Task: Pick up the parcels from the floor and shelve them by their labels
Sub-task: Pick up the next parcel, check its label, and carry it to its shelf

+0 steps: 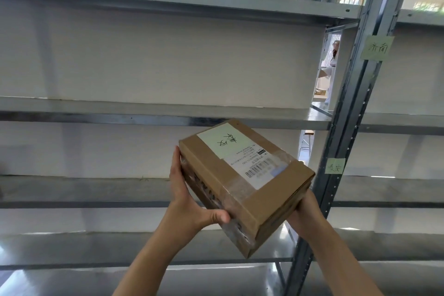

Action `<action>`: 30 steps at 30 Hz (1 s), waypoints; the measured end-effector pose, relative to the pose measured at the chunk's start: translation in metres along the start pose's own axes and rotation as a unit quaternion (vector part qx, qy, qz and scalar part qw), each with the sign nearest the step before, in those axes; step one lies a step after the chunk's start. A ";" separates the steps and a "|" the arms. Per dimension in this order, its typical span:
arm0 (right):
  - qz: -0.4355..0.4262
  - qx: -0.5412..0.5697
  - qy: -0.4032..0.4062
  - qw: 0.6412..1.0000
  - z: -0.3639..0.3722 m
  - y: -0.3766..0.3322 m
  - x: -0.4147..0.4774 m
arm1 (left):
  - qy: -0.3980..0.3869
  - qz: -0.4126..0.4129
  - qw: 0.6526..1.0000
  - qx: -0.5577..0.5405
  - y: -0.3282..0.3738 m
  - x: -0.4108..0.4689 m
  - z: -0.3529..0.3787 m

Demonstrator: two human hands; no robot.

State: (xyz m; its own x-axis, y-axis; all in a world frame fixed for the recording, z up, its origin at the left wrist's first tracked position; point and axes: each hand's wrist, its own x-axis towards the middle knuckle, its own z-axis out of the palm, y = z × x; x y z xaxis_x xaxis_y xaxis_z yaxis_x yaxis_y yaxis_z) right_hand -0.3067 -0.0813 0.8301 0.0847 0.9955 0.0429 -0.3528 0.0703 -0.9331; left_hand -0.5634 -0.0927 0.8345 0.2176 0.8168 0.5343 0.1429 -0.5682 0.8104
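The parcel [242, 175] is gripped at its side by the left hand [189, 199]; the right hand [305, 211] is tucked beneath, its grip hidden. The long axis is angled away leftward, label face up.

The parcel [242, 190] is showing plain brown cardboard, wearing a pale green note [222, 139] with black handwriting and a white label [262, 168] with black barcode stripes. The shelves [144, 115] are gleaming dull grey against a white back panel [168, 60]. An upper green note [377, 48] and a lower green note [334, 166] are dotting the grey upright [346, 113].

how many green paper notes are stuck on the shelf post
2 on the shelf post: upper note high up, lower note right of the parcel. More may be off-frame.
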 end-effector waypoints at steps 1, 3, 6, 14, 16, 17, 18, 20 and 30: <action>-0.004 0.002 0.009 1.000 0.001 -0.001 0.001 | 0.016 0.002 1.000 -0.003 -0.002 0.000 0.003; -0.028 -0.004 0.027 0.999 0.007 -0.002 0.000 | 0.047 -0.011 0.999 -0.022 -0.005 -0.001 0.007; -0.057 -0.025 0.053 0.997 0.017 0.000 0.000 | 0.099 -0.036 0.994 -0.042 -0.009 0.000 0.013; -0.032 -0.023 0.024 0.999 0.046 0.003 -0.008 | 0.234 -0.028 0.971 -0.045 -0.021 -0.002 0.031; -0.031 -0.044 0.007 0.999 0.051 0.000 -0.010 | 0.257 -0.026 0.965 -0.043 -0.021 -0.002 0.034; -0.031 -0.053 -0.001 0.998 0.054 -0.002 -0.012 | 0.267 -0.032 0.962 -0.043 -0.021 -0.002 0.034; -0.034 -0.063 -0.009 0.997 0.056 -0.002 -0.013 | 0.278 -0.038 0.959 -0.044 -0.020 -0.001 0.035; -0.046 -0.100 -0.029 0.994 0.061 0.001 -0.014 | 0.298 -0.039 0.953 -0.045 -0.021 0.002 0.034; -0.056 -0.036 0.002 0.998 0.054 -0.009 -0.001 | 0.263 -0.064 0.955 -0.122 -0.010 -0.002 0.020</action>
State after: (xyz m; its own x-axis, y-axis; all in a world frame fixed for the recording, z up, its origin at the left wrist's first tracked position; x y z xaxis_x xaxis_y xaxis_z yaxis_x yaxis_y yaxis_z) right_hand -0.3541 -0.0794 0.8573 0.1243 0.9814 0.1462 -0.2739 0.1756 -0.9456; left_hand -0.5457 -0.0911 0.8205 -0.3118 0.8516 0.4214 -0.1077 -0.4723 0.8748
